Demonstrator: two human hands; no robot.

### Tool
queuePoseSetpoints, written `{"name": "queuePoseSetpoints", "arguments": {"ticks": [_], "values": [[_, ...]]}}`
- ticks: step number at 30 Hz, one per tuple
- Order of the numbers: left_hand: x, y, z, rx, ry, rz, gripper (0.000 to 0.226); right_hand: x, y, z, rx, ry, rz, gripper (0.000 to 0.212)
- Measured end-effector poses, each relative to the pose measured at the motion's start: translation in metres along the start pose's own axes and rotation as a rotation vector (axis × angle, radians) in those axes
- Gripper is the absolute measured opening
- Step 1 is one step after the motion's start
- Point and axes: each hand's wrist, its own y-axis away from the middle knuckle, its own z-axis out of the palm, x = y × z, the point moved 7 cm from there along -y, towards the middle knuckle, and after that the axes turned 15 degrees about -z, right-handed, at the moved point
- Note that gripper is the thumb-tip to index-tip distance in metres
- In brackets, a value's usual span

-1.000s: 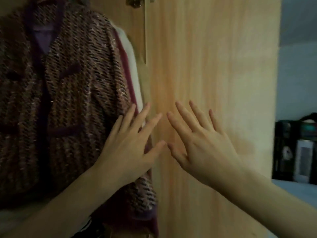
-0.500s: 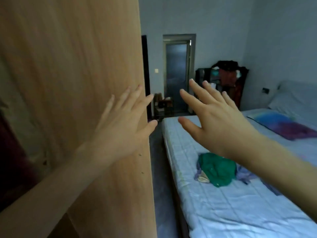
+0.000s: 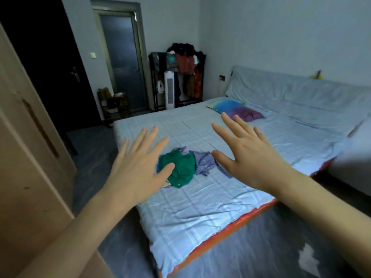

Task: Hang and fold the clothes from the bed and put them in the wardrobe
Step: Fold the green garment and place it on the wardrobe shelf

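Both hands are raised with fingers spread wide, holding nothing: left hand, right hand. Between them, a green garment and a lilac one lie crumpled mid-bed, near its left edge. The wardrobe borders the floor strip alongside.

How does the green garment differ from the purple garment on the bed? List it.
The green garment is plain and solid-coloured; the purple garment carries a small pale print. The green one lies nearer the left hand, the purple one nearer the right hand. Both lie crumpled and unfolded, touching, on the bed.
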Motion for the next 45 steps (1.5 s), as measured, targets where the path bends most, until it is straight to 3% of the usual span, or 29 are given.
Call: {"name": "queuePoseSetpoints", "arguments": {"ticks": [12, 19, 24, 27, 35, 38, 45], "values": [[0.041, -0.064, 0.101, -0.168, 0.037, 0.075, 0.083, 0.093, -0.001, 0.047, -0.110, 0.007, 0.155, 0.065], [0.012, -0.152, 0.149, -0.241, 0.017, 0.000, 0.093, 0.139, -0.076, 0.076, -0.135, 0.018, 0.085, 0.063], [0.004, -0.215, 0.179, -0.268, 0.043, -0.049, 0.078, 0.170, -0.146, 0.105, -0.154, 0.024, 0.010, 0.063], [0.006, -0.245, 0.204, -0.288, 0.028, -0.050, 0.084, 0.189, -0.173, 0.126, -0.168, 0.010, -0.006, 0.063], [0.025, -0.297, 0.256, -0.376, 0.021, -0.043, 0.078, 0.253, -0.219, 0.174, -0.246, -0.044, -0.019, 0.065], [0.035, -0.311, 0.283, -0.389, 0.016, -0.070, 0.090, 0.278, -0.239, 0.195, -0.252, -0.085, -0.051, 0.065], [0.056, -0.343, 0.353, -0.474, -0.007, -0.245, 0.094, 0.351, -0.293, 0.259, -0.297, -0.174, -0.183, 0.063]]}}
